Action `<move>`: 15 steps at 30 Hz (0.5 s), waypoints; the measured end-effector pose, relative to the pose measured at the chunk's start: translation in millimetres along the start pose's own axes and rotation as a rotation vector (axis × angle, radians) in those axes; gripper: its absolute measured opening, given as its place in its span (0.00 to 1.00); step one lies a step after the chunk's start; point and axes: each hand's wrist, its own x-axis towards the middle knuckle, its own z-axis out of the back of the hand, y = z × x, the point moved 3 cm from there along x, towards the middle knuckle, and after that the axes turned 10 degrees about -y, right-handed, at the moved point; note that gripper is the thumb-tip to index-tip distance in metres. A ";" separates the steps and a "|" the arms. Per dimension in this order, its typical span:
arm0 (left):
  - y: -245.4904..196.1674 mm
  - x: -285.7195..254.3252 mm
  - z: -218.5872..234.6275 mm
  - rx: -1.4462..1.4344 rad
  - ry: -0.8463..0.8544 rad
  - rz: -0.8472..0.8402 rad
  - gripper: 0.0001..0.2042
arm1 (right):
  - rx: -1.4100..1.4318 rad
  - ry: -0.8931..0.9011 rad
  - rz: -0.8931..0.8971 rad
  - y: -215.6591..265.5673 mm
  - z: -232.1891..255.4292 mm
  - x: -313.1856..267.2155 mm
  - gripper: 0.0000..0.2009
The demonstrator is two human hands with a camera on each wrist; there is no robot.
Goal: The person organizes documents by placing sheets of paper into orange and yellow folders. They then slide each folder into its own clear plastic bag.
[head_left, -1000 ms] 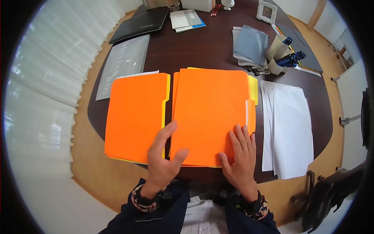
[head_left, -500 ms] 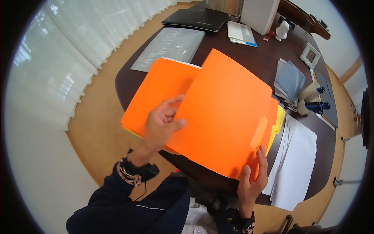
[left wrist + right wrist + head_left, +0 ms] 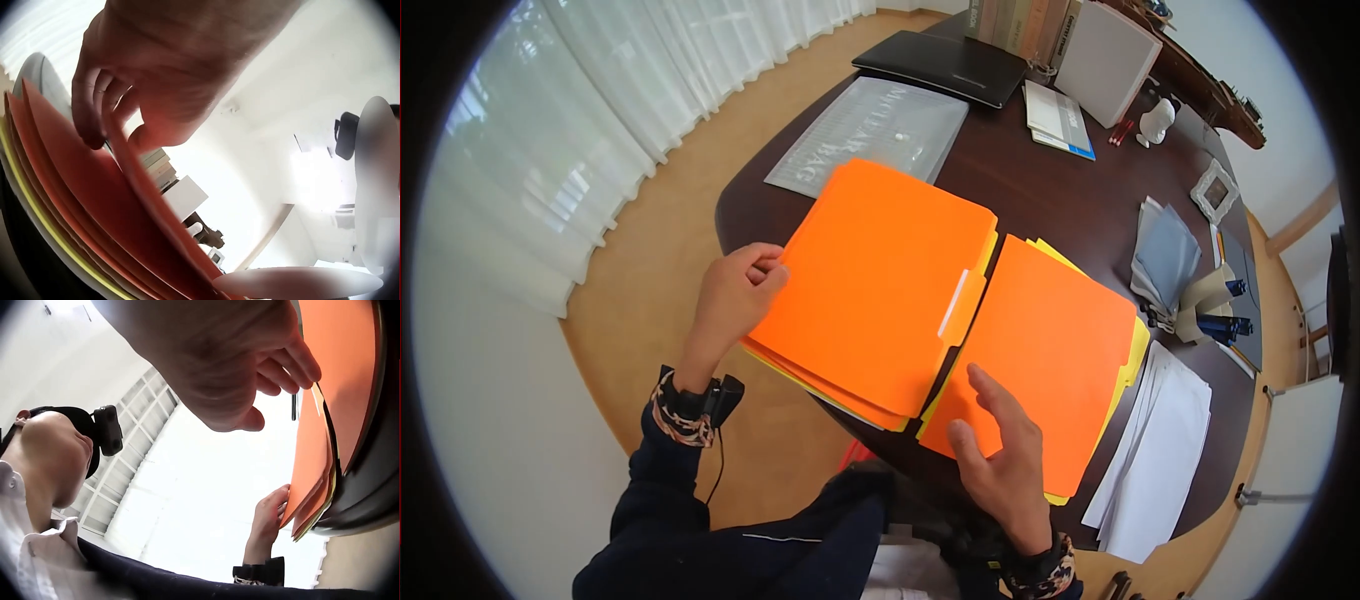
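An orange file folder [image 3: 880, 290] with a white label on its tab lies on top of the left stack, over more orange and yellow folders. My left hand [image 3: 740, 290] pinches its left edge. In the left wrist view the fingers and thumb lie on either side of the lifted folder edge [image 3: 159, 215], with folder layers spread below. My right hand [image 3: 1008, 470] is held over the near part of the right stack, whose top is another orange folder [image 3: 1055, 350]. Its fingers are extended, thumb apart, gripping nothing. Yellow folder edges [image 3: 1137, 352] stick out from that stack's right side.
White papers [image 3: 1155, 460] lie at the right table edge. Behind them are a pen holder [image 3: 1205, 305] and grey-blue sleeves [image 3: 1166, 255]. A clear plastic case [image 3: 870, 130], a black laptop [image 3: 945, 66] and booklets [image 3: 1057, 118] lie toward the back.
The labelled orange folder has moved from the right stack onto the left stack. My left hand has shifted left with it; my right hand has let go and come over the right stack. The head view has turned.
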 end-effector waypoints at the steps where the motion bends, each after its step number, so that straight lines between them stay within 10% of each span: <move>1: 1.8 6.0 -2.0 -0.001 0.003 -0.004 0.19 | 0.019 0.016 0.006 0.1 -7.3 3.9 0.27; 7: -10.5 29.0 -30.0 0.089 -0.069 -0.270 0.22 | -0.168 0.012 -0.008 -7.3 -35.8 36.9 0.29; 15: 1.0 49.3 -38.8 -0.375 0.211 0.089 0.26 | -0.356 0.014 0.031 -31.3 -58.3 54.4 0.28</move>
